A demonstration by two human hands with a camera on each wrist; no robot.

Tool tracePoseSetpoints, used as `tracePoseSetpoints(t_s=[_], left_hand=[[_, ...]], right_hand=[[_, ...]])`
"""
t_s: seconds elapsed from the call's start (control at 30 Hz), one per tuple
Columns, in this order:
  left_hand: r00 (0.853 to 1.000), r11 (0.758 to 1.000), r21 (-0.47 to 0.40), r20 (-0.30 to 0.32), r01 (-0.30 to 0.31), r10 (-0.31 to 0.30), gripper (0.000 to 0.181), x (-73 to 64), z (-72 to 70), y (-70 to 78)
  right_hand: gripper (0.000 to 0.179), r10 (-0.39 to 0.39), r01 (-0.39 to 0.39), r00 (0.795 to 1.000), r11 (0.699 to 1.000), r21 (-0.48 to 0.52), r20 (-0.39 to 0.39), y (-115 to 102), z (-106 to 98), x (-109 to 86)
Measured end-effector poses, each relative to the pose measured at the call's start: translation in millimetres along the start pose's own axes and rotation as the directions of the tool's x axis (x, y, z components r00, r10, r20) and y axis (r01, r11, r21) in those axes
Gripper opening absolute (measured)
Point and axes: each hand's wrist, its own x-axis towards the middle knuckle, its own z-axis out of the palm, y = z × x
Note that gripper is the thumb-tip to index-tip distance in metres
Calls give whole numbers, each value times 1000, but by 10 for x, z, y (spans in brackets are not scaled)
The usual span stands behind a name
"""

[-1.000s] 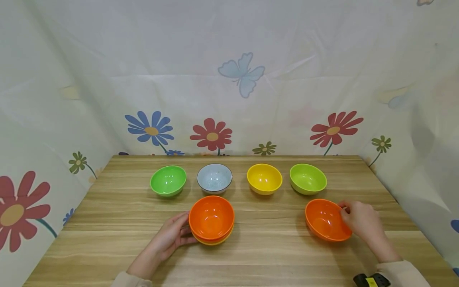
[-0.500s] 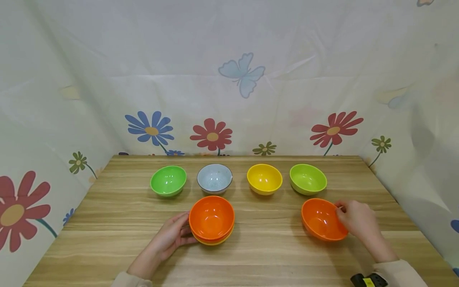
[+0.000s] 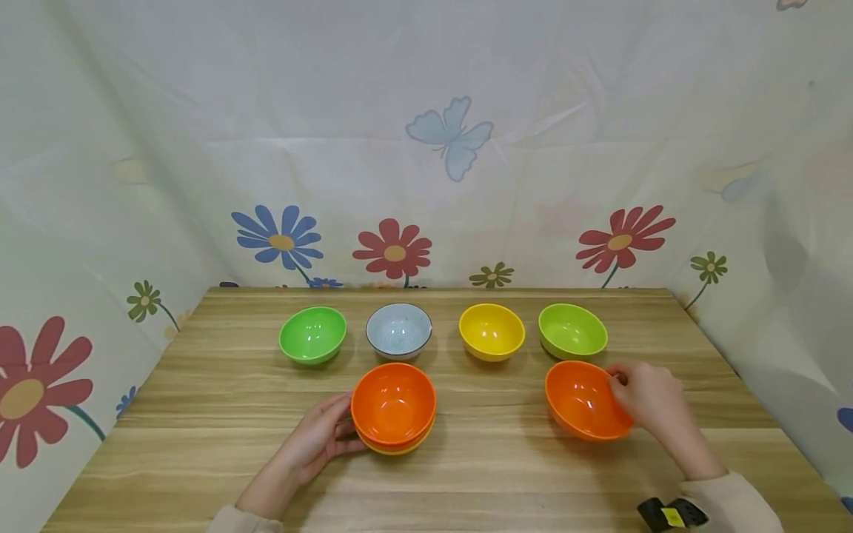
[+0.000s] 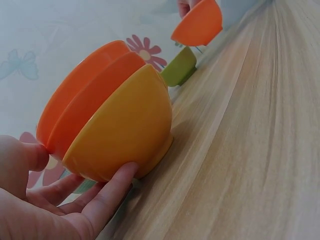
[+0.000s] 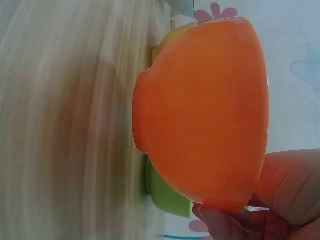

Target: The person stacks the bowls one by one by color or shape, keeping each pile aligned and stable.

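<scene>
My left hand [image 3: 318, 437] holds the near side of a stack of three bowls, thumb at the rims and fingers along the lower wall. Two are orange bowls [image 4: 95, 95], nested in a yellow-orange bowl [image 4: 125, 125] whose foot is at the table. Off to the right, my right hand [image 3: 649, 400] pinches the right rim of another orange bowl [image 3: 586, 403], thumb on one face and fingers on the other. That bowl is tilted, and in the right wrist view its foot is close over the wooden tabletop [image 5: 65, 125].
Along the back of the table stand a green bowl [image 3: 313, 337], a grey-blue bowl [image 3: 398, 332], a yellow bowl [image 3: 492, 333] and a lime bowl [image 3: 573, 333]. Behind them hangs a flowered cloth [image 3: 320, 96]. A black device [image 3: 669, 514] sits by the right sleeve.
The right hand has carried its orange bowl leftward and slightly away from me, nearer the lime bowl. My left hand and the stack have stayed in place.
</scene>
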Motion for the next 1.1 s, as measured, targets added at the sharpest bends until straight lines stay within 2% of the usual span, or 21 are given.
tracePoseSetpoints(t_s=[0.23,0.4,0.8,1.1], left_hand=[[1000,1000,-4,-10,-4,4,56,6,1,-5],[1000,1000,-5,-15,-8,8,56,3,-4,-9],[1000,1000,-5,-7,-5,5,56,7,-16,-23],[1000,1000,-5,-5,-8,8,57,7,-2,-23]], right_hand=[[17,-11,11,1000,1000,-10,17,-115,-3,48],[15,-46,46,999,999,-16,-15,-220,5,74],[10,-112,112,994,994,3,-10,-441,56,153],[12,-104,102,994,994,47,30,-624,86,208]])
